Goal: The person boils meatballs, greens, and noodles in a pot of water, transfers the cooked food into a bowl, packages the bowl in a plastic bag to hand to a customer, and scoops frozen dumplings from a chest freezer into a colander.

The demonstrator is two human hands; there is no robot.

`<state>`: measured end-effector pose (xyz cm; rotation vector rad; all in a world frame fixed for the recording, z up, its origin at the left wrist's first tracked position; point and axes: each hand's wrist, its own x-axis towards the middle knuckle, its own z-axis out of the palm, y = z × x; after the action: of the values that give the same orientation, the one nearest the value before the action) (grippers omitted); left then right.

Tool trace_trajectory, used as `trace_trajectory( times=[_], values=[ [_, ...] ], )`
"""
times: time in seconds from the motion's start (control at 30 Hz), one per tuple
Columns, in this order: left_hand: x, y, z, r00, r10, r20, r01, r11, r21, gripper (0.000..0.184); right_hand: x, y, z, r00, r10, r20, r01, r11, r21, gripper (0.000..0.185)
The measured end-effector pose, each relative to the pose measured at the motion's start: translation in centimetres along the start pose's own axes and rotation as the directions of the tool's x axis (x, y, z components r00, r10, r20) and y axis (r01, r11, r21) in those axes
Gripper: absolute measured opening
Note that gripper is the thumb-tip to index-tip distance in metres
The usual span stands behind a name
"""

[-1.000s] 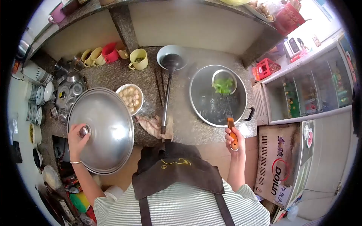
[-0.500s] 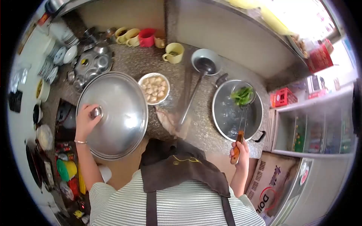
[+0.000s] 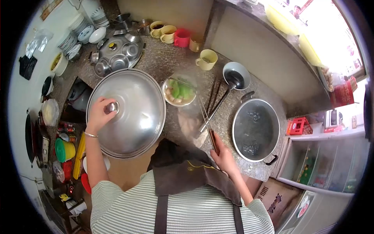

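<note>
My left hand (image 3: 100,114) grips the knob of a large round metal lid (image 3: 136,105). In my right hand (image 3: 226,158) is the wooden handle of a wire strainer (image 3: 204,113), which reaches up and left to a white bowl (image 3: 165,85). Green leafy vegetables (image 3: 181,89) are at that bowl, beside pale chunks of food. Steam and motion blur the strainer's head, so I cannot tell if the leaves still touch it. To the right, a large pot (image 3: 233,136) of bubbling water stands uncovered.
A ladle (image 3: 220,104) leans in a grey bowl (image 3: 244,70), with dark chopsticks (image 3: 213,93) alongside. Several mugs (image 3: 167,35) line the back wall. Metal bowls (image 3: 119,62) sit on a round tray at the back left. A pale cloth (image 3: 189,121) lies near the counter's front.
My right hand has moved left with the strainer, taking the greens from the pot to the white bowl. My left hand keeps its hold on the lid's knob. The view has shifted.
</note>
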<state>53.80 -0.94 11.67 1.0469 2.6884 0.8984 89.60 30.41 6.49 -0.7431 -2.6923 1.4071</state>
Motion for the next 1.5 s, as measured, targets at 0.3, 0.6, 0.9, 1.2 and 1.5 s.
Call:
trace_trajectory(
  times=[0.3,0.6,0.9,1.2,1.5],
  values=[
    [-0.7,-0.7,-0.1,1.000,0.014,-0.008,-0.014,1.000,0.014,0.034,0.3,2.5,1.3,0.982,-0.007,-0.188,0.064,0.952,0.299,0.069],
    [0.0,-1.3,1.1,0.999,-0.002,0.051,-0.001,0.998,0.055,0.035,-9.0,14.8,-1.7,0.681,0.433,-0.590,-0.390,0.897,0.208,0.066],
    [2.3,0.2,1.7,0.992,-0.014,0.125,0.005,0.997,0.071,0.036,-7.9,25.5,-5.1,0.748,0.442,-0.496,-0.613,0.745,-0.261,0.063],
    [3.1,3.2,1.5,0.985,0.115,0.127,-0.124,0.990,0.072,0.036,-6.8,31.3,-7.6,0.653,0.527,-0.544,-0.745,0.576,-0.337,0.058],
    [2.8,3.2,2.1,0.988,0.102,0.117,-0.106,0.994,0.029,0.035,-14.1,31.0,-7.4,0.724,0.534,-0.437,-0.665,0.710,-0.233,0.050]
  ],
)
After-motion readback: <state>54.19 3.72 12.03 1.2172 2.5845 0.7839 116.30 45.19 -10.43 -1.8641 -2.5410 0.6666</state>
